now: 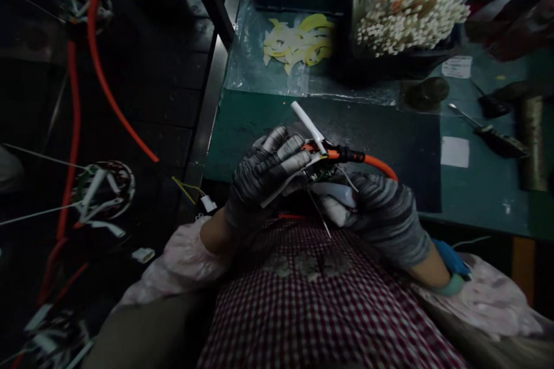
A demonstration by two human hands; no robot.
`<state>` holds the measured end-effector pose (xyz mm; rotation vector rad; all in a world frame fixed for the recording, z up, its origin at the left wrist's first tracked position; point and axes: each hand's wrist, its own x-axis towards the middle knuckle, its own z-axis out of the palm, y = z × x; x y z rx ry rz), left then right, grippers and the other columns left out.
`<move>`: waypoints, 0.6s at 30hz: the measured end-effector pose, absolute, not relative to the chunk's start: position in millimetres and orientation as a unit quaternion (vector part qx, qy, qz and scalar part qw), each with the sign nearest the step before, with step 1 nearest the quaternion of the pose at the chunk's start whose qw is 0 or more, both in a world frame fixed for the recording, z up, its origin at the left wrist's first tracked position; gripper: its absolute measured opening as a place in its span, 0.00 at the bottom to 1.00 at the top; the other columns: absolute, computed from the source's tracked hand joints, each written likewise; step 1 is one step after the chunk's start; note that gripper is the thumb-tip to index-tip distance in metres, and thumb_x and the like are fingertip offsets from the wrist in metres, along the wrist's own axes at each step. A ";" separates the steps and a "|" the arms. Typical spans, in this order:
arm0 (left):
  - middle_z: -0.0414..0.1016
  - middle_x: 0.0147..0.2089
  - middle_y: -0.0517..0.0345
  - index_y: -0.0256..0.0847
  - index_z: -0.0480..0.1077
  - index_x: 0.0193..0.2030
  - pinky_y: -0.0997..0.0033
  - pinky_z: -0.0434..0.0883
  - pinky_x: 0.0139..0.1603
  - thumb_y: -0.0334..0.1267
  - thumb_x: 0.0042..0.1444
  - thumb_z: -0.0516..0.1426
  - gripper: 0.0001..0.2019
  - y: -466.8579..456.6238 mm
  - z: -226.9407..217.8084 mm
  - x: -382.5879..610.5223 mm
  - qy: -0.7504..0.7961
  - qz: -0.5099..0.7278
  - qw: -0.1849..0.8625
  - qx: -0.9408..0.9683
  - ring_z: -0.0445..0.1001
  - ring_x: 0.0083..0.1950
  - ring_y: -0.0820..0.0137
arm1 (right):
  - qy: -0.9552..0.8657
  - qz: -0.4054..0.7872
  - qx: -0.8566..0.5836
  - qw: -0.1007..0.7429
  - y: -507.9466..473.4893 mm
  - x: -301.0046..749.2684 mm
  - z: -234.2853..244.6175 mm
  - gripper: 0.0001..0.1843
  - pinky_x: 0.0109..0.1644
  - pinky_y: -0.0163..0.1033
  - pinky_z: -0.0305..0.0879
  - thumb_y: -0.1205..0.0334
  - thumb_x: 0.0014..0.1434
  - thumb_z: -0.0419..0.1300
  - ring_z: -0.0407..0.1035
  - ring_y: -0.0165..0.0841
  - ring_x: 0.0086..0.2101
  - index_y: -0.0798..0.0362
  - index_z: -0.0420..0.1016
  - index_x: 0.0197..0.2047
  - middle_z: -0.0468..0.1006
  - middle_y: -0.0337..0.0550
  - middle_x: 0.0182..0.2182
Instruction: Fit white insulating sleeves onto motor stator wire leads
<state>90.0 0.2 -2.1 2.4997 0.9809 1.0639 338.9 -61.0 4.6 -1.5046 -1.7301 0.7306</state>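
Note:
My left hand (272, 173), in a grey striped glove with white fingertips, closes around a bundle of thin orange wires (309, 147). A white sleeve tube (308, 124) sticks up from the bundle, and black tape (346, 154) wraps its joint with a thick orange cable (380, 165). Thin white leads hang below. Closed just beneath the bundle, my gloved right hand (381, 213) grips a smooth pale grey object (335, 191); its kind cannot be made out. Part of the wiring between the hands lies in shadow.
Yellow and white strips (298, 40) lie on clear plastic at the back of the green bench (242, 121). A bag of thin white tubes (402, 17) stands back right. Farther right lies a dark-handled tool (497, 138). Wound coil parts (104, 190) with red cables (71, 144) hang at left.

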 end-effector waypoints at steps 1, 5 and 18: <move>0.81 0.70 0.50 0.49 0.72 0.70 0.48 0.73 0.77 0.36 0.78 0.56 0.18 2.1 1.3 93.2 0.340 0.349 0.124 0.865 0.71 0.79 0.56 | -0.684 0.252 -0.587 0.352 -60.5 341.3 5.4 0.11 0.56 0.69 0.83 0.48 0.62 0.74 0.85 0.56 0.44 0.40 0.89 0.45 0.88 0.49 0.42; 0.79 0.72 0.49 0.49 0.73 0.70 0.43 0.74 0.73 0.40 0.78 0.55 0.18 14.0 16.3 113.7 0.361 0.250 0.112 0.892 0.73 0.77 0.49 | -0.706 0.233 -0.590 0.316 -56.1 359.1 11.7 0.14 0.59 0.63 0.83 0.49 0.66 0.71 0.85 0.55 0.51 0.40 0.88 0.53 0.89 0.47 0.49; 0.86 0.49 0.52 0.43 0.84 0.54 0.48 0.83 0.56 0.39 0.70 0.63 0.11 88.1 65.1 213.9 0.403 0.015 0.173 0.899 0.86 0.51 0.51 | -0.718 0.118 -0.634 0.261 -40.0 387.7 12.2 0.20 0.36 0.49 0.75 0.40 0.66 0.67 0.82 0.49 0.34 0.44 0.89 0.51 0.88 0.47 0.37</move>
